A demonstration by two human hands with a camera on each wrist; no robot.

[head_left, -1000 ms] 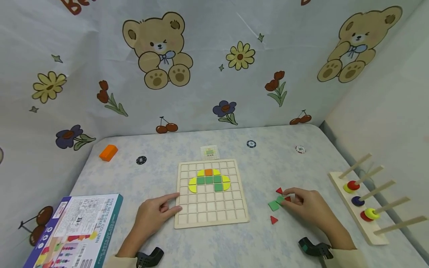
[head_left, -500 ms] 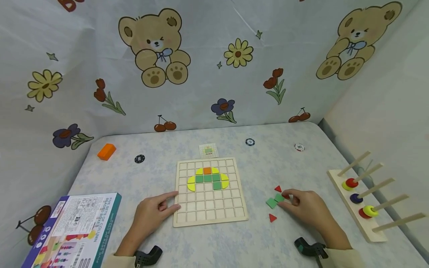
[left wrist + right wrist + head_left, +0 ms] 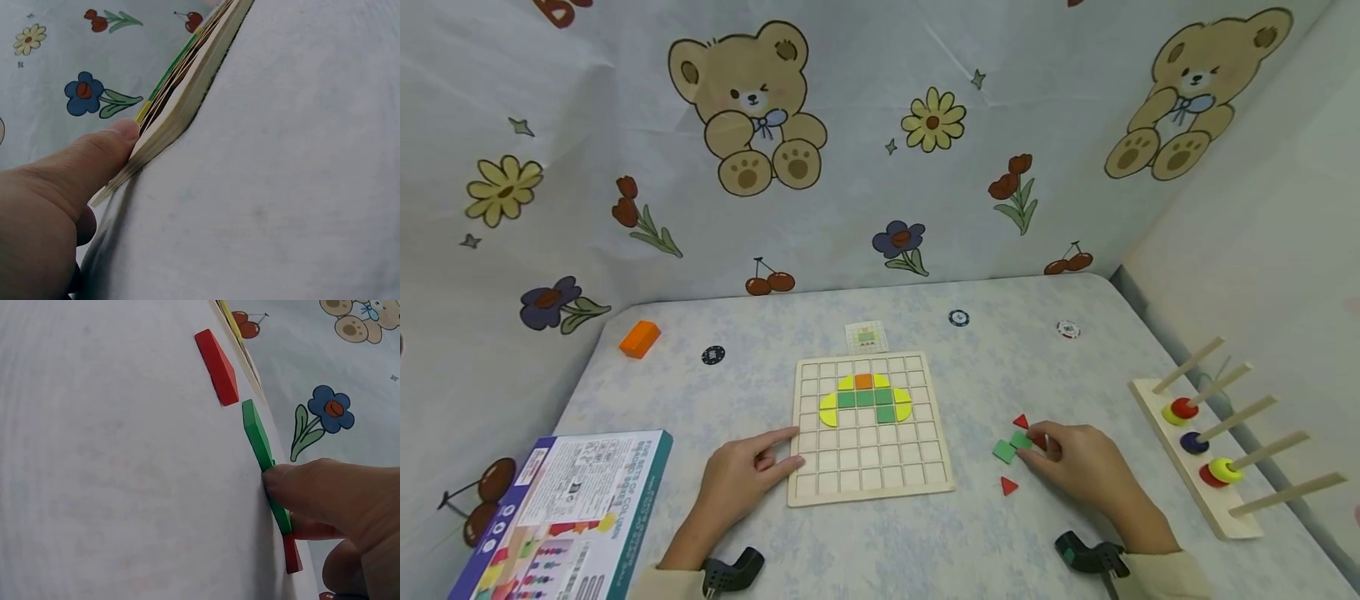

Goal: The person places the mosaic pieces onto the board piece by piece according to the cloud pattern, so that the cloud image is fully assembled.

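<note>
A wooden grid board (image 3: 871,467) lies mid-table with a yellow, green and orange tile picture (image 3: 866,402) in its upper rows. My left hand (image 3: 782,454) rests relaxed at the board's left edge, the thumb (image 3: 94,162) touching the board's rim (image 3: 181,106). My right hand (image 3: 1036,439) is to the right of the board, thumb and a finger pinching a green square tile (image 3: 1021,440) (image 3: 279,512). A second green tile (image 3: 1003,452) (image 3: 256,434) lies against it. Red triangles (image 3: 1020,422) (image 3: 1009,486) lie nearby; another red piece (image 3: 292,553) sits under my fingers.
A small pattern card (image 3: 866,337) lies behind the board. Poker chips (image 3: 713,355) (image 3: 958,317) (image 3: 1068,330) and an orange block (image 3: 640,339) lie further back. A printed box (image 3: 568,508) sits front left, and a peg rack with rings (image 3: 1206,454) stands at the right.
My right hand's fingers have crept slightly left onto the green tile. My left hand stays at the board's edge.
</note>
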